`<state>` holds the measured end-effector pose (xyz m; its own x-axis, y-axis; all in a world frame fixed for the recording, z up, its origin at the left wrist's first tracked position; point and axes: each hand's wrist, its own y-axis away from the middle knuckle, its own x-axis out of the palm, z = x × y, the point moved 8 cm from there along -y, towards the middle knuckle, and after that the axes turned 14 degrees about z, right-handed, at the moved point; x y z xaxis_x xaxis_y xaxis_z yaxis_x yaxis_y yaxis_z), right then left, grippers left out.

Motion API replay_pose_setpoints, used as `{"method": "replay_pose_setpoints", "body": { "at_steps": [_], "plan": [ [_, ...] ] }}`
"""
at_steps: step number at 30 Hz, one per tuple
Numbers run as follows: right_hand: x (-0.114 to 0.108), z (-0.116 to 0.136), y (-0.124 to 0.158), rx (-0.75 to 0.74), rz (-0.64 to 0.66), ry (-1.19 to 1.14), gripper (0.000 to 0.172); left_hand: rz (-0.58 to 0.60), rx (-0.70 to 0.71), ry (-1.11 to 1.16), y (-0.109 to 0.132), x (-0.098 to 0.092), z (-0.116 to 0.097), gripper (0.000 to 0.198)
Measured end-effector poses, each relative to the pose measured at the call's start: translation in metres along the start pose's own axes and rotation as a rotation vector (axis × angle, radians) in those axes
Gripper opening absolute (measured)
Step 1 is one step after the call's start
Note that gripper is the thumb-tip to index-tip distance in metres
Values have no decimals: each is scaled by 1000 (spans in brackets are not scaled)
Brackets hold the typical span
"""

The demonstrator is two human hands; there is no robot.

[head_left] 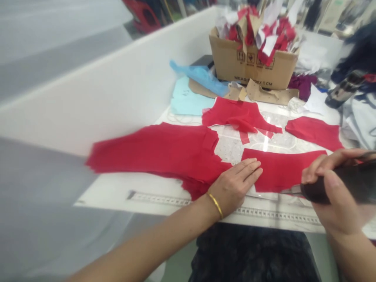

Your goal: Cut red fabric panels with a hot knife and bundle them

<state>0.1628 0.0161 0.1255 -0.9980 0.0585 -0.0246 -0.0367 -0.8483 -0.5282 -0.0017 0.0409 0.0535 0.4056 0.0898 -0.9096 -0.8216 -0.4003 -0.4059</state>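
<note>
Two hands: left hand (pixel 233 186) flat on red fabric (pixel 283 170), right hand (pixel 331 192) gripping shears (pixel 320 188)

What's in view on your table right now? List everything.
Red fabric pieces: 4, red, across table
Cardboard box: 1, brown, far end
Scraps: many, red and white, in box
Pattern cards: several, brown, before box
Plastic bag: 1, blue, left of box
Paper sheet: 1, pale blue, under bag
Measuring tape: 1, white, near table edge
Flask: 1, grey, far right
Scissors: 1, dark, in right hand
Bangle: 1, gold, left wrist
Left hand: 1, flat on red fabric
Right hand: 1, gripping scissors
</note>
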Motion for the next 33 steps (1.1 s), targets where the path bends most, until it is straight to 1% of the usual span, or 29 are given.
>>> {"method": "replay_pose_setpoints", "body": {
  "at_steps": [2, 7, 12, 15, 20, 26, 29, 33],
  "plan": [
    [-1, -1, 1, 5, -8, -1, 30, -6, -1, -1, 0, 0, 0, 47],
    [11, -6, 0, -12, 27, 22, 33, -14, 0, -6, 0, -1, 0, 45],
    [15, -9, -1, -6, 23, 48, 27, 6, -3, -12, 0, 0, 1, 47],
    [8, -4, 0, 8, 21, 35, 26, 1, -6, -8, 1, -1, 1, 48],
    [-10, -1, 3, 45, -31, 19, 29, -10, -5, -18, 1, -2, 0, 48],
    [-12, 0, 4, -20, -50, 50, 24, 15, 3, -13, 2, 1, 1, 48],
    [-15, 1, 5, 4, -47, 44, 26, 20, -9, 5, 5, 2, 3, 51],
    [-29, 6, 8, 27, -92, 50, 28, 21, -7, 47, 7, 1, 4, 53]
  ]
}}
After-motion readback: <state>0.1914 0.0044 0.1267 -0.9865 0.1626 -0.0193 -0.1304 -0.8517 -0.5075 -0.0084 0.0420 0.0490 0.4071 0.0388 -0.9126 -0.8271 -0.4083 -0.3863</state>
